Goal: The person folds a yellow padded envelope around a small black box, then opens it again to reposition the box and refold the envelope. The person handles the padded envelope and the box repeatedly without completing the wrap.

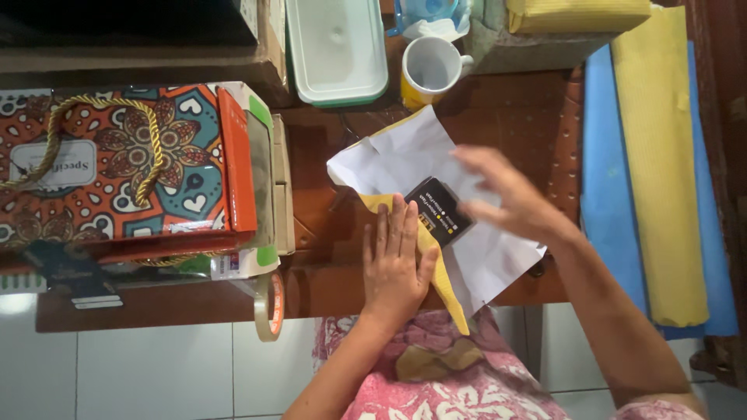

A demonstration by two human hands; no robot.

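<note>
My left hand (pixel 397 260) lies flat and open, pinning the yellow-backed wrapping paper (pixel 420 159) to the table (pixel 513 117) at centre frame, while my open, blurred right hand (pixel 506 194) hovers beside the small black box (pixel 438 210).

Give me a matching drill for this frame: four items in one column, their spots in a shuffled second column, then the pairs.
Things
1. small black box
2. mug
3. patterned gift bag
4. tape roll

Places
A. at the table's near edge, hanging over it
B. on the white side of the wrapping paper, between the left hand and right hand
C. far side of the table, beside the white tray
D. lying at the left, gold cord handle on top

Pairs: 1-B, 2-C, 3-D, 4-A
</note>
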